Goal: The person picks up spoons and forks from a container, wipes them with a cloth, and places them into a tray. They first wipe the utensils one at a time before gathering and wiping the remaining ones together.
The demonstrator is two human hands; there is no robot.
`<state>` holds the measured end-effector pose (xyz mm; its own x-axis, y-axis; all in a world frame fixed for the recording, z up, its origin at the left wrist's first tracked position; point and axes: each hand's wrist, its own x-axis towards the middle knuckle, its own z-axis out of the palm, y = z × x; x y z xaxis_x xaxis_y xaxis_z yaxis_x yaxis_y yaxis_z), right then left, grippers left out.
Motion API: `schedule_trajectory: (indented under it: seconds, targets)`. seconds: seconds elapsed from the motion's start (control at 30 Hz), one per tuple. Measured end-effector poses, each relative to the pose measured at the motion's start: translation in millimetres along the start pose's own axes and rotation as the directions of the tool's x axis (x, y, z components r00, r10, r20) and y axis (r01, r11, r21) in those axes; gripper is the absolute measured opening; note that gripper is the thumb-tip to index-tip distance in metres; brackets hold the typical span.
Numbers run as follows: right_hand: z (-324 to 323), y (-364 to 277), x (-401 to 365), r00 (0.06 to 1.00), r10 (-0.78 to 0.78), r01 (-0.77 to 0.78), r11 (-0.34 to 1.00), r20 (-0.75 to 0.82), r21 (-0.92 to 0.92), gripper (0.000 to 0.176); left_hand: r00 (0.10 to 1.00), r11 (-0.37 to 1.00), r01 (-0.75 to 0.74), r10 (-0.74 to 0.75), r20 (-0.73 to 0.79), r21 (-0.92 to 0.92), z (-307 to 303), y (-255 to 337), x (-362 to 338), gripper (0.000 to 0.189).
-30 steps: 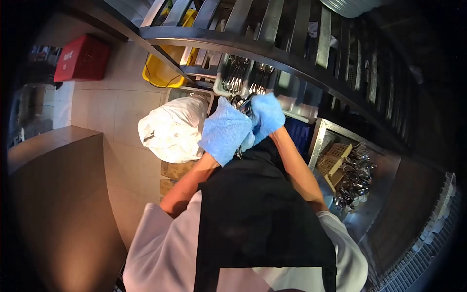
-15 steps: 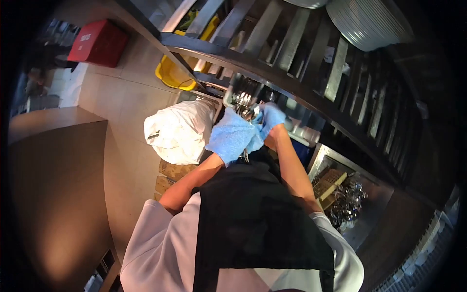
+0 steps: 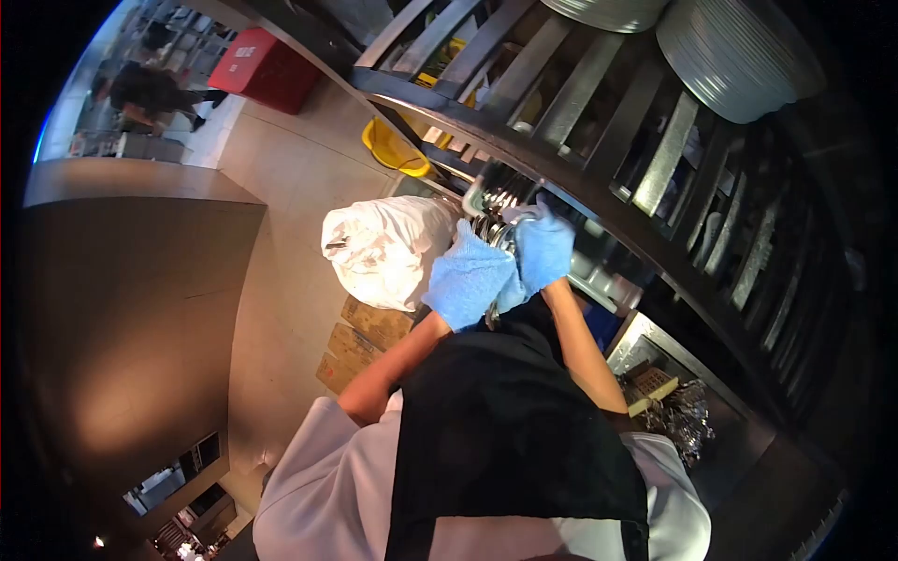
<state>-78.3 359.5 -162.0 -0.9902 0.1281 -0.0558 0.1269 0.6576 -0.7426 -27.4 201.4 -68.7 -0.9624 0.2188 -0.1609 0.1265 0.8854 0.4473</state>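
A blue cloth [image 3: 511, 292] covers both my hands and hides my fingers. Under it, my left hand [image 3: 465, 280] is closed around a bunch of metal cutlery [image 3: 490, 230], whose ends show above and below the cloth. My right hand [image 3: 545, 248] grips the other part of the cloth, pressed against the bunch from the right. Just beyond my hands, under the shelf, sits a pale container [image 3: 475, 198] with more cutlery in it.
A slatted metal rack [image 3: 524, 140] with stacked plates [image 3: 739, 61] overhangs my hands. A stuffed white bag [image 3: 388, 248] stands left. At right, loose cutlery [image 3: 683, 421] lies in a metal basin. A yellow bucket [image 3: 395, 150], a red box [image 3: 267, 70] and a person [image 3: 154, 89] are farther off.
The camera view has shifted, so the surroundings sit farther right in the picture. My right hand has shifted slightly against the cutlery; both hands stay wrapped in the cloth.
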Motion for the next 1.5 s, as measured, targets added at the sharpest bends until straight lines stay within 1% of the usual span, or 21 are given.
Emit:
schedule_trajectory:
  seconds: [0.1, 0.17, 0.23, 0.43, 0.5, 0.6, 0.67, 0.73, 0.8, 0.83, 0.9, 0.93, 1.0, 1.03, 1.1, 1.17, 1.2, 1.27, 1.33, 1.43, 1.5]
  targets:
    - [-9, -5, -8, 0.964, -0.261, 0.25, 0.95, -0.04, -0.187, 0.02, 0.986, 0.973, -0.162, 0.153, 0.069, 0.165, 17, -14, -1, 0.055]
    - [-12, -23, -20, 0.993, -0.074, 0.04, 0.944, -0.092, -0.327, 0.015, 0.995, 0.99, -0.024, 0.037, -0.089, 0.14, 23, -11, -6, 0.02]
    - [-22, -31, -29, 0.96, -0.223, 0.278, 0.723, 0.167, -0.632, 0.012, 0.994, 0.98, -0.105, 0.109, -0.016, 0.167, 7, -13, -6, 0.023]
    - [14, -32, -45, 0.964, 0.15, -0.209, 0.938, -0.218, -0.278, 0.017, 0.945, 0.913, -0.309, 0.328, -0.025, 0.267, -51, -8, -24, 0.035]
    - [6, -47, -44, 0.916, 0.305, -0.351, 0.924, -0.261, -0.153, 0.01, 0.992, 0.997, -0.042, 0.034, -0.119, -0.069, -38, -14, -28, 0.037]
    - [-14, -67, -47, 0.977, -0.208, 0.172, 0.883, -0.036, -0.437, 0.013, 0.999, 0.987, 0.004, -0.011, -0.041, -0.16, -39, -27, -34, 0.042]
    - [-5, -86, -55, 0.982, -0.099, -0.008, 0.824, -0.159, -0.566, 0.008, 0.998, 0.976, 0.033, -0.045, -0.051, -0.216, -51, -27, -35, 0.048]
    - [14, -63, -57, 0.99, -0.012, -0.051, 0.899, -0.14, -0.436, 0.006, 0.98, 0.934, 0.182, -0.198, -0.021, -0.308, -70, -11, -35, 0.051]
    - [24, -25, -51, 0.973, 0.067, -0.12, 0.964, 0.221, 0.237, 0.005, 0.986, 0.959, 0.139, -0.159, -0.059, -0.249, -65, -19, -35, 0.05]
    - [22, -16, -43, 0.866, 0.15, -0.472, 0.558, 0.477, 0.682, 0.005, 0.996, 0.983, -0.007, -0.01, -0.091, -0.185, -62, -28, -38, 0.048]
    - [41, 2, -24, 0.912, 0.201, -0.355, -0.048, 0.357, 0.934, 0.015, 0.979, 0.935, 0.188, -0.204, -0.02, -0.301, -61, -30, -34, 0.043]
    - [50, 4, -33, 0.907, 0.216, -0.361, -0.047, 0.362, 0.932, 0.015, 0.963, 0.915, 0.255, -0.27, -0.005, -0.314, -73, -11, -39, 0.04]
    - [69, -40, -46, 0.739, 0.591, -0.55, 0.806, -0.322, 0.218, 0.018, 0.966, 0.921, 0.249, -0.257, 0.013, -0.3, -74, -8, -43, 0.034]
    - [75, -48, -56, 0.674, 0.341, -0.675, 0.645, -0.655, -0.358, 0.021, 0.966, 0.922, 0.254, -0.258, 0.026, -0.292, -73, -10, -45, 0.032]
    - [147, 79, -86, 0.972, -0.157, 0.149, 0.987, -0.177, -0.056, 0.018, 0.976, 0.954, 0.216, -0.209, 0.057, -0.206, -68, -15, -51, 0.028]
    - [86, 47, -39, 0.947, 0.007, 0.154, 0.867, 0.32, -0.474, 0.017, 0.993, 0.994, 0.091, -0.086, 0.084, -0.064, -59, -18, -48, 0.027]
    - [80, 53, -33, 0.918, 0.129, -0.105, 0.991, 0.374, -0.085, 0.018, 0.995, 1.0, 0.023, -0.024, 0.097, 0.011, -55, -21, -45, 0.027]
    - [69, 65, -21, 0.808, 0.367, -0.578, 0.346, 0.46, 0.739, 0.021, 0.986, 0.98, -0.114, 0.092, 0.139, 0.162, -43, -29, -45, 0.028]
    - [31, 16, -21, 0.658, 0.531, -0.698, 0.165, 0.533, 0.697, 0.024, 0.982, 0.969, -0.175, 0.159, 0.102, 0.173, -10, -50, -44, 0.027]
    - [32, 25, -53, 0.754, 0.243, -0.611, -0.082, 0.611, 0.787, 0.018, 0.961, 0.928, -0.275, 0.276, 0.031, 0.253, -3, -63, -32, 0.026]
    - [14, -22, -61, 0.742, 0.452, -0.603, 0.129, 0.495, 0.787, 0.014, 0.99, 0.99, -0.139, 0.139, -0.019, -0.016, 23, -73, -30, 0.024]
